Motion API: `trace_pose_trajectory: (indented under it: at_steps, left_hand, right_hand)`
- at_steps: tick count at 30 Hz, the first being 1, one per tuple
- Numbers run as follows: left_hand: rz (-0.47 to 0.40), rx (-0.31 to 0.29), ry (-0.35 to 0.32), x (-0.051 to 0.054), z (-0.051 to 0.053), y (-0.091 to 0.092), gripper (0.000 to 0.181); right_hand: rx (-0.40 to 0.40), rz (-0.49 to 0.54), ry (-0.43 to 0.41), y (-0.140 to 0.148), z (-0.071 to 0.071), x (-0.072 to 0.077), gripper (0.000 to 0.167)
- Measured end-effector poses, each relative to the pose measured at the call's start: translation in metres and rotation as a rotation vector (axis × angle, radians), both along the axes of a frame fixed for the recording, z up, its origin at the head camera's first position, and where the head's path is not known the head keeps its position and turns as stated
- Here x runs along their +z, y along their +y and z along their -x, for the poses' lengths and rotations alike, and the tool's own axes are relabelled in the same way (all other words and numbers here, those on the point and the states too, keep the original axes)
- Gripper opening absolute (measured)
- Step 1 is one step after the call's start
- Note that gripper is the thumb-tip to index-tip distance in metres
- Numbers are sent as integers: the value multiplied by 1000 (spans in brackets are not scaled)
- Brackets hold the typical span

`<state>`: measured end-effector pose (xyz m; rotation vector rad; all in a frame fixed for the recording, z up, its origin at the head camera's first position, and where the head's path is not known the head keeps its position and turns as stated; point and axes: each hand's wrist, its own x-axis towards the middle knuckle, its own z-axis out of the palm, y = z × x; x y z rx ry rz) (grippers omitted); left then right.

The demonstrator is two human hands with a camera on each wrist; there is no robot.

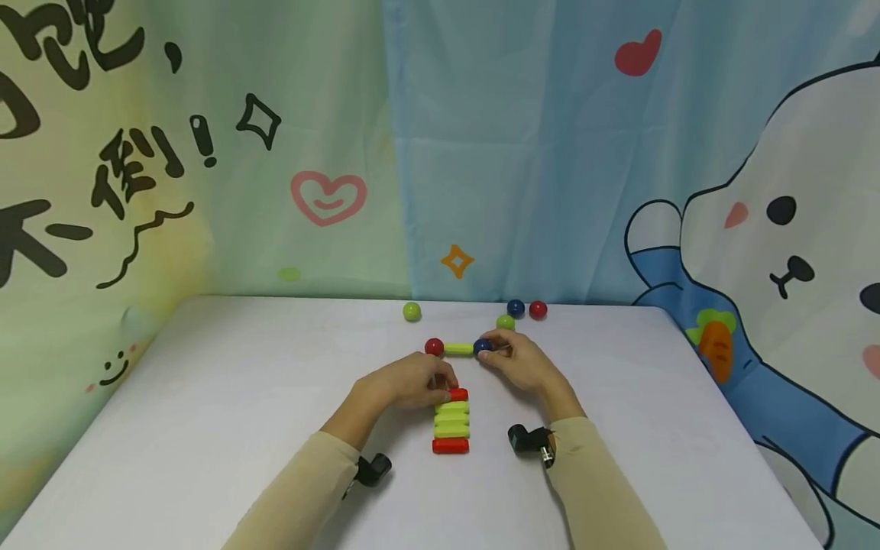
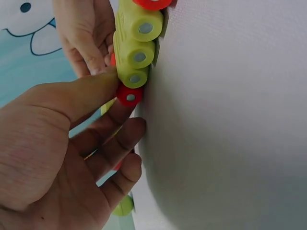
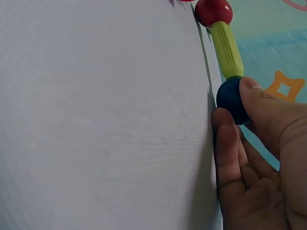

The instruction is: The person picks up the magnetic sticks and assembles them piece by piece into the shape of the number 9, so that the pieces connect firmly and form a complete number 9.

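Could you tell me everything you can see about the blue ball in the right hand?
The blue ball is dark, round and smooth, apparently plastic. It meets one end of a ridged yellow-green rod, whose other end meets a red ball. The right hand pinches it between thumb and fingers. Whether it touches the white table is unclear.

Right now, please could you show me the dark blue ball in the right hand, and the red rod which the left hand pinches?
Dark blue ball (image 3: 230,99): right wrist view, on the middle of its uncovered side.
Red rod (image 1: 460,395): head view, on its exposed right part.
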<state>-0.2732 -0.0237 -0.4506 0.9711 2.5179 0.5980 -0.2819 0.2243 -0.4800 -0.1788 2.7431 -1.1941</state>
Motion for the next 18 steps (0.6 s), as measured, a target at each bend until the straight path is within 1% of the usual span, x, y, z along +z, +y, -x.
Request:
trace_pose_trajectory:
  at_steps: [5,11,13,18]
  left_hand:
    - [16,5,13,0,-1,1,17]
    - [13,16,29,-4,-1,1,15]
    - [2,19,29,-5,-1,0,14]
    - [-32,57,2,-4,-2,-1,16]
  right_hand:
    - [-2,1,-5,0,1,1,36]
    - [0,8,-1,-1,0,1,37]
    - [2,9,-1,-1,0,1,37]
    - [-5,24,-11,-1,-1,1,37]
